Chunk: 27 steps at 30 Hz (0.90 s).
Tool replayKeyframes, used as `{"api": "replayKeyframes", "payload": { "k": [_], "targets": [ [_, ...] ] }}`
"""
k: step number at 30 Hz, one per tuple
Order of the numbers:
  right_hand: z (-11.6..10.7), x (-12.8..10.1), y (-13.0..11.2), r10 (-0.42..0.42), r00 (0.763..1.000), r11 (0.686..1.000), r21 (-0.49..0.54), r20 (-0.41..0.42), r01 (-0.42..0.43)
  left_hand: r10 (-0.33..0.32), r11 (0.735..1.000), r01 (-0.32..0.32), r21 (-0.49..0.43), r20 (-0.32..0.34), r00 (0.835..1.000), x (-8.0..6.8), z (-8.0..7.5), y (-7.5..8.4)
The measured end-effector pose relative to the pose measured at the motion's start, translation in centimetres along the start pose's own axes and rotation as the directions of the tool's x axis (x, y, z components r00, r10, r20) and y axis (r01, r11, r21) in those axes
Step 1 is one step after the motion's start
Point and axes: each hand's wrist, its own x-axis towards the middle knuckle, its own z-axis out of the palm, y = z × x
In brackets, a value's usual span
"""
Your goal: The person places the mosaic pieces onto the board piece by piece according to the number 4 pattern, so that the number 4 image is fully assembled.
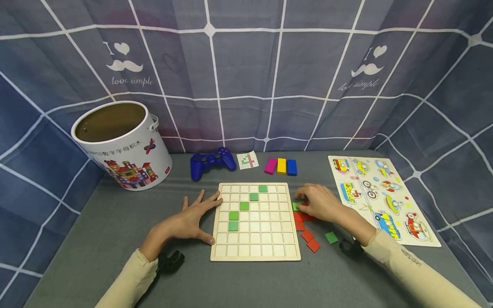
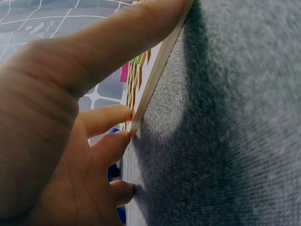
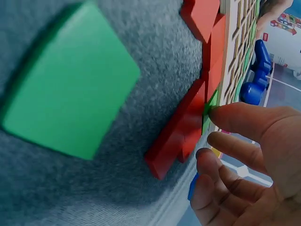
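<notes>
A wooden grid board (image 1: 255, 252) lies in the middle, with several green tiles (image 1: 253, 196) set in its cells along a slanting line. My left hand (image 1: 190, 220) rests spread against the board's left edge, thumb and fingertips touching the rim; the left wrist view shows the thumb (image 2: 127, 37) along the side. Beside the board's right edge, my right hand (image 1: 321, 203) pinches a green tile (image 3: 209, 113) between thumb and index finger, the other fingers loosely curled. Several red tiles (image 1: 299, 220) lie just below that hand. A loose green tile (image 1: 331, 237) lies nearer me.
Behind the board are a blue game controller (image 1: 212, 161), a small pattern card (image 1: 247, 160) and pink, yellow and blue blocks (image 1: 281, 166). A white bucket (image 1: 131, 158) stands at back left. A picture puzzle board (image 1: 369, 205) lies on the right. A tiled-pattern curtain (image 1: 246, 77) hangs behind.
</notes>
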Motion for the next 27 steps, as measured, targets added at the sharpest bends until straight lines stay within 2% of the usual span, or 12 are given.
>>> {"api": "replayKeyframes", "payload": {
  "k": [7,10,15,27],
  "targets": [
    [0.0,0.1,0.2,-0.029,0.999,1.000,0.011,0.012,0.029,0.002,1.000,-0.002,-0.008,0.007,1.000,0.0,0.4,0.0],
    [-0.4,0.0,0.1,-0.035,0.998,0.999,0.008,0.046,0.034,0.018,1.000,-0.018,-0.011,-0.010,1.000,0.2,0.4,0.1],
    [-0.5,0.2,0.0,-0.048,0.995,0.999,0.013,0.093,0.047,0.003,1.000,-0.003,0.004,-0.010,1.000,0.2,0.2,0.1],
    [-0.7,0.5,-1.2,-0.031,0.998,0.999,-0.014,0.059,0.032,-0.013,1.000,0.013,-0.003,-0.004,1.000,0.1,0.1,0.1]
  ]
}}
